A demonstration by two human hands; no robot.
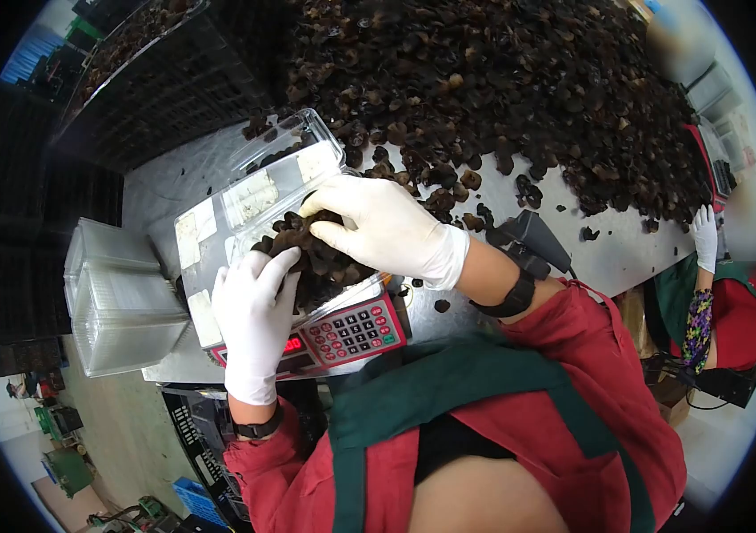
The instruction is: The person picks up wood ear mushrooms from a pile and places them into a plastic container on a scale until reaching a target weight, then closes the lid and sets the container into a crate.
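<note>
A clear plastic clamshell box [372,282] filled with dark wood ear mushrooms [329,274] sits on a red-edged digital scale [400,330], its lid [316,124] folded open away from me. My left hand [258,311], in a white glove, is at the box's near left side, its thumb and fingers closed on mushrooms at the edge. From the right, my right hand [387,224], also white-gloved, reaches over the box with thumb and index finger pinching mushrooms at the top. The pinched pieces are partly hidden by my fingers.
A big heap of wood ear mushrooms [484,80] covers the back of the metal table [476,306]. Stacked clear boxes [120,306] stand at left, near a black crate [173,89]. A black device [533,240] lies by my right wrist. A co-worker's gloved hand [705,238] is at far right.
</note>
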